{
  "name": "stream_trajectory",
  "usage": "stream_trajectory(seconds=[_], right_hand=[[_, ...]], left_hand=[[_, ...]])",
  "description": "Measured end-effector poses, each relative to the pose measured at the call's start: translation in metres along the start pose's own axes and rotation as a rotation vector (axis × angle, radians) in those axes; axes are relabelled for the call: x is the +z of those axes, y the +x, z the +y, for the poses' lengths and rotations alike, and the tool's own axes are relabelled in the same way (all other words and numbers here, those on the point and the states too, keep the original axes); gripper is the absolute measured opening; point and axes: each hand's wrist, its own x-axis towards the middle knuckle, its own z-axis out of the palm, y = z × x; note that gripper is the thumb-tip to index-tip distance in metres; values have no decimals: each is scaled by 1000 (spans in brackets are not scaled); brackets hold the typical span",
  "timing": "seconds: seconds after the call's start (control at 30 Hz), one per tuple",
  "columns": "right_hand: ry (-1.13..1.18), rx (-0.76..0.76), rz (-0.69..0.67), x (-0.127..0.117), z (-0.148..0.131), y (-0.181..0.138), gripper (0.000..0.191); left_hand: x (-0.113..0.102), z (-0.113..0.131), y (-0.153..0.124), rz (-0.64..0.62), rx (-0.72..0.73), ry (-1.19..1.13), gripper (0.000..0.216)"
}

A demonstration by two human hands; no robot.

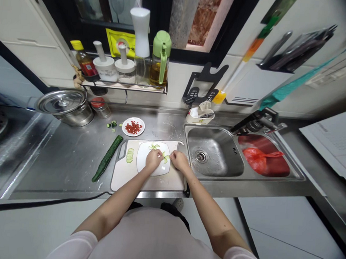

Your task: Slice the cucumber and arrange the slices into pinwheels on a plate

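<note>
My left hand [154, 160] is over the white plate [141, 158], its fingers pinched on a thin cucumber slice [165, 157]. Close by, at the plate's right rim, my right hand [179, 161] has thumb and fingertips together; what they hold, if anything, is too small to make out. More cucumber slices [154, 146] lie at the plate's far side. The plate rests on a cutting board [121, 177], where a short row of overlapping cucumber slices [130, 155] lies to the left. Beside the board is a whole-looking dark green cucumber [107, 159].
Behind the board stands a small dish [144, 127] of chopped red pieces, with cucumber scraps [112, 124] nearby. A lidded steel pot [75, 114] and spice jar [101, 108] are at back left. The double sink [215, 147] lies right, a red bag [255, 159] in one basin.
</note>
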Motion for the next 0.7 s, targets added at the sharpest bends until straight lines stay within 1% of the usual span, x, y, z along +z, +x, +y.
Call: stream_trajectory(seconds=[0.23, 0.4, 0.57, 0.7], right_hand=[[112, 18, 44, -1, 6, -2, 17], [147, 24, 45, 3, 6, -5, 14], [166, 34, 39, 6, 4, -4, 11], [193, 38, 74, 5, 5, -4, 12]], left_hand=[[-2, 0, -1, 70, -28, -109, 5], [-13, 0, -7, 190, -39, -297, 9], [-30, -6, -25, 282, -49, -465, 14], [-42, -23, -46, 334, -58, -541, 20]])
